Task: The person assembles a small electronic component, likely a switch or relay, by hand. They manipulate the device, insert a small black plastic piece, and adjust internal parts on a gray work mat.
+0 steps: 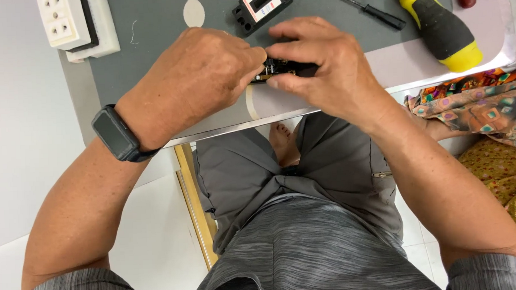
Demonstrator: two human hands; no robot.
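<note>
Both hands grip one small black part (278,69) w/ brass-coloured bits, held just above the near edge of the bench (151,28). Left hand (201,78) is curled into a loose fist, fingers pinching the part's left end; dark watch (117,134) on that wrist. Right hand (324,65) comes in from the right, fingers over the top and thumb under the front, closed on the part's right end. Most of the part is hidden by the fingers, so can't tell its exact shape.

Head view, rest of bench: black breaker-type unit (262,7) w/ white face just beyond the hands, white socket block (73,23) at far left, small black screwdriver (370,10) and a fat yellow-black tool handle (439,24) to the right. Patterned cloth (485,105) beside the bench at right. Grey shorts (305,177) below.
</note>
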